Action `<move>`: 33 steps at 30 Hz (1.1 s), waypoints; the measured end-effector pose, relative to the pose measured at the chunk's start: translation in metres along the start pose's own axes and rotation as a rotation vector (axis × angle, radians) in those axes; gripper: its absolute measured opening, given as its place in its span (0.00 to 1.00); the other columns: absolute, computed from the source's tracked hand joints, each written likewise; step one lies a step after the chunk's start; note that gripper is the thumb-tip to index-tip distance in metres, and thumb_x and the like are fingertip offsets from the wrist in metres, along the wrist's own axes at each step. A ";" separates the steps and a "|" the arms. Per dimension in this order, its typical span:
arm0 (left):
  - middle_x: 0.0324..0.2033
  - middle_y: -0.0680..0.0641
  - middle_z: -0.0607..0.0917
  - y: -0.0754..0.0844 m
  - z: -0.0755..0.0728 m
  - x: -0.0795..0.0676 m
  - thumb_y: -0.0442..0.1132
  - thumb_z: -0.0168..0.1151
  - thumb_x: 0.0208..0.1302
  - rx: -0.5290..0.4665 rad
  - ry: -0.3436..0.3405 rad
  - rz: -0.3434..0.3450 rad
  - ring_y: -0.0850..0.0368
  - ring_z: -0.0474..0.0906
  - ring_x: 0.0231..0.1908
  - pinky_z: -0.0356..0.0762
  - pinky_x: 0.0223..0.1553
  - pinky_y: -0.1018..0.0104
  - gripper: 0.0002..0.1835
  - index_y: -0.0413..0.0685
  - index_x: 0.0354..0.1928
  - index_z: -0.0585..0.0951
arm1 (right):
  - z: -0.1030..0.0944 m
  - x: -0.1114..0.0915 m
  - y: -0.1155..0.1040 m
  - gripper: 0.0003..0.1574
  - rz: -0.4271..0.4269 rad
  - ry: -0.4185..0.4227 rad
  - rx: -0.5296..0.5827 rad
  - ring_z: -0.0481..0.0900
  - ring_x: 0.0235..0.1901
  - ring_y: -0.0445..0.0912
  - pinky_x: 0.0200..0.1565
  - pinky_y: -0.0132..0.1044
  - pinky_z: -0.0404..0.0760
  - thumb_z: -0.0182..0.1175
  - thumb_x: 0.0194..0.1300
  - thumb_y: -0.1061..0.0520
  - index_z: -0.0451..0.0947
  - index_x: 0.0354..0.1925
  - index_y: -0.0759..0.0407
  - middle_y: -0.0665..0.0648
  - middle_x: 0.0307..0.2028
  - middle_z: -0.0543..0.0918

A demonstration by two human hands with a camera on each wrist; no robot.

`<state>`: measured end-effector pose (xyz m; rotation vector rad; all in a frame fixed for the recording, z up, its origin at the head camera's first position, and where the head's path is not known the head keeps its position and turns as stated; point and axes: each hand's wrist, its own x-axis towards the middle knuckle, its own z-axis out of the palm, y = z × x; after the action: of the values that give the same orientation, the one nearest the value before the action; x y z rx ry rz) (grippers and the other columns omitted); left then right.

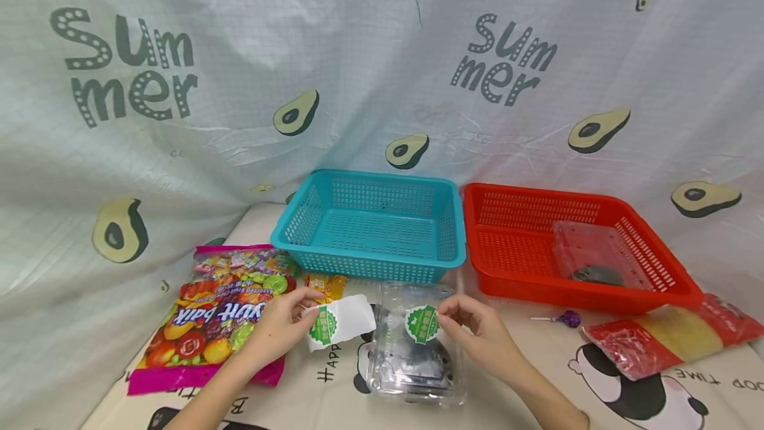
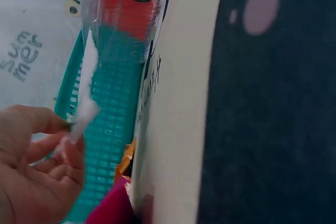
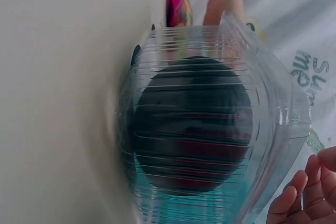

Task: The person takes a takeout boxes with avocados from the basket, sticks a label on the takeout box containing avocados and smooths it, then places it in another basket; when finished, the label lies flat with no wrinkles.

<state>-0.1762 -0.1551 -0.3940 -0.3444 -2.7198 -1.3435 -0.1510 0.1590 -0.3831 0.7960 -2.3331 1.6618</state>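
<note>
Between finger and thumb, my left hand [image 1: 280,325] pinches the left end of a white paper sheet [image 1: 355,318] that bears a green label. My right hand [image 1: 486,336] pinches the edge of a single green-and-white sticker [image 1: 422,324] by its right side. Under that sticker lies a closed clear plastic box [image 1: 418,377], with a dark round object [image 3: 191,124] inside it. In the right wrist view the sticker stands at the box's lid; whether it touches the lid I cannot tell. The left wrist view shows the paper edge-on.
A blue basket [image 1: 369,264] stands behind the box. Right of it, a red basket [image 1: 573,290] holds another clear box [image 1: 597,251]. A candy bag [image 1: 209,324] and an orange packet [image 1: 331,286] lie left; a lollipop [image 1: 570,318] and a red-yellow packet [image 1: 674,337] lie right.
</note>
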 end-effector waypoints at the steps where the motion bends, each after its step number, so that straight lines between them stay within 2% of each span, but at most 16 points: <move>1: 0.26 0.53 0.79 -0.005 0.000 0.000 0.32 0.59 0.54 0.026 -0.015 -0.023 0.63 0.70 0.24 0.70 0.24 0.74 0.09 0.47 0.39 0.79 | 0.000 0.000 0.000 0.03 0.012 -0.003 0.007 0.73 0.29 0.40 0.30 0.30 0.75 0.56 0.59 0.63 0.74 0.34 0.58 0.53 0.29 0.77; 4: 0.26 0.53 0.80 -0.015 0.001 0.001 0.32 0.60 0.53 0.105 -0.062 -0.089 0.63 0.69 0.24 0.70 0.24 0.73 0.08 0.47 0.36 0.80 | 0.001 0.001 0.002 0.02 0.041 -0.008 0.015 0.73 0.28 0.40 0.30 0.30 0.75 0.56 0.59 0.62 0.74 0.34 0.57 0.53 0.29 0.77; 6: 0.28 0.53 0.81 -0.017 0.001 0.001 0.33 0.60 0.53 0.176 -0.084 -0.102 0.63 0.69 0.25 0.71 0.26 0.71 0.08 0.48 0.36 0.80 | 0.001 0.001 0.002 0.02 0.065 -0.011 0.015 0.73 0.29 0.40 0.30 0.30 0.75 0.56 0.60 0.61 0.74 0.34 0.57 0.53 0.29 0.77; 11: 0.35 0.51 0.81 -0.012 0.004 0.004 0.38 0.60 0.52 0.348 -0.112 -0.051 0.58 0.74 0.35 0.75 0.38 0.60 0.08 0.49 0.37 0.81 | 0.001 0.002 0.002 0.02 0.085 -0.007 0.013 0.73 0.28 0.39 0.30 0.30 0.75 0.56 0.59 0.61 0.74 0.34 0.58 0.54 0.28 0.77; 15: 0.40 0.50 0.79 0.002 0.005 0.004 0.40 0.60 0.53 0.425 -0.073 0.004 0.53 0.74 0.44 0.74 0.44 0.55 0.09 0.50 0.37 0.81 | 0.002 0.003 0.001 0.03 0.095 -0.017 0.013 0.73 0.28 0.39 0.30 0.30 0.76 0.56 0.60 0.60 0.74 0.34 0.59 0.54 0.28 0.77; 18: 0.40 0.51 0.79 0.021 0.009 0.003 0.40 0.60 0.55 0.392 -0.061 0.095 0.55 0.75 0.43 0.75 0.43 0.58 0.09 0.49 0.38 0.80 | 0.002 0.003 0.000 0.04 0.105 -0.024 0.014 0.74 0.27 0.40 0.30 0.30 0.76 0.56 0.60 0.59 0.74 0.34 0.59 0.55 0.28 0.76; 21: 0.36 0.54 0.81 0.044 0.016 0.003 0.41 0.58 0.57 0.298 -0.109 0.215 0.60 0.77 0.38 0.75 0.39 0.63 0.09 0.50 0.39 0.80 | 0.002 0.002 -0.001 0.04 0.116 -0.026 0.016 0.74 0.27 0.41 0.30 0.30 0.76 0.56 0.60 0.59 0.74 0.34 0.59 0.55 0.28 0.76; 24: 0.33 0.57 0.83 0.064 0.026 0.004 0.44 0.56 0.60 0.193 -0.173 0.287 0.64 0.77 0.36 0.75 0.38 0.66 0.10 0.51 0.41 0.79 | 0.001 0.002 -0.002 0.05 0.131 -0.029 0.017 0.74 0.27 0.41 0.31 0.30 0.76 0.56 0.60 0.58 0.74 0.34 0.59 0.55 0.29 0.76; 28: 0.33 0.60 0.83 0.081 0.041 0.006 0.50 0.53 0.61 0.090 -0.193 0.297 0.66 0.78 0.37 0.76 0.39 0.65 0.12 0.55 0.41 0.80 | 0.001 0.002 -0.002 0.05 0.152 -0.035 0.011 0.74 0.28 0.43 0.32 0.31 0.76 0.56 0.60 0.57 0.74 0.34 0.58 0.55 0.29 0.76; 33: 0.29 0.62 0.82 0.088 0.054 0.007 0.49 0.57 0.58 0.039 -0.133 0.321 0.68 0.76 0.34 0.75 0.38 0.68 0.08 0.58 0.36 0.81 | 0.001 0.002 0.000 0.04 0.148 -0.046 0.000 0.74 0.27 0.44 0.31 0.31 0.76 0.56 0.60 0.58 0.74 0.35 0.57 0.54 0.28 0.76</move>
<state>-0.1607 -0.0595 -0.3574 -0.8532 -2.6375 -1.2167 -0.1526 0.1572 -0.3830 0.6834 -2.4785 1.7172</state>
